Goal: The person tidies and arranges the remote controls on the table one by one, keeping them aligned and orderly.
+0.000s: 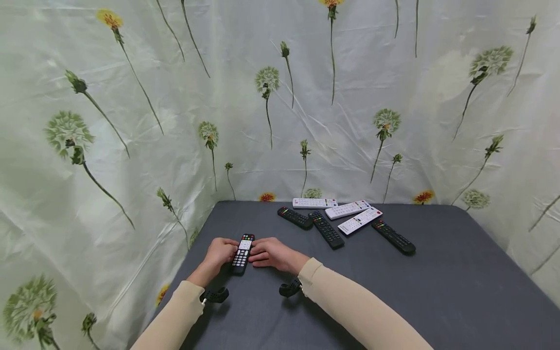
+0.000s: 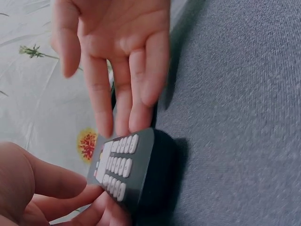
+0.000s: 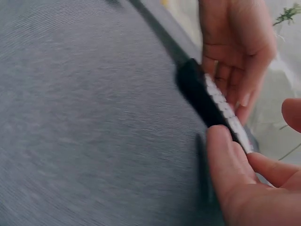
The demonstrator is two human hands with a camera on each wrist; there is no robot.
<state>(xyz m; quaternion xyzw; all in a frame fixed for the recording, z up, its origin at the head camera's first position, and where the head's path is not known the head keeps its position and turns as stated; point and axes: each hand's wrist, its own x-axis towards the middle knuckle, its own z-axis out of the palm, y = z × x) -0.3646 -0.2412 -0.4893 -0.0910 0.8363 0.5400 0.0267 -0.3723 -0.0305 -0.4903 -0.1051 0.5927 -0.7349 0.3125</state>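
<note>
A black remote control with white keys and a few coloured buttons lies face up at the left part of the table, between the two hands. My left hand touches its left edge with the fingertips, the thumb above them and off the keys. From the other side my right hand reaches in, its fairly straight fingers against the right edge. In the left wrist view the remote's thick near end shows, with a shadow beside it. The right wrist view is blurred; there the remote's dark side is visible between both hands.
Farther back on the dark grey table lie three white remotes, one of them by the back edge, and three black ones, the rightmost standing apart. A flower-printed cloth hangs behind and at the sides.
</note>
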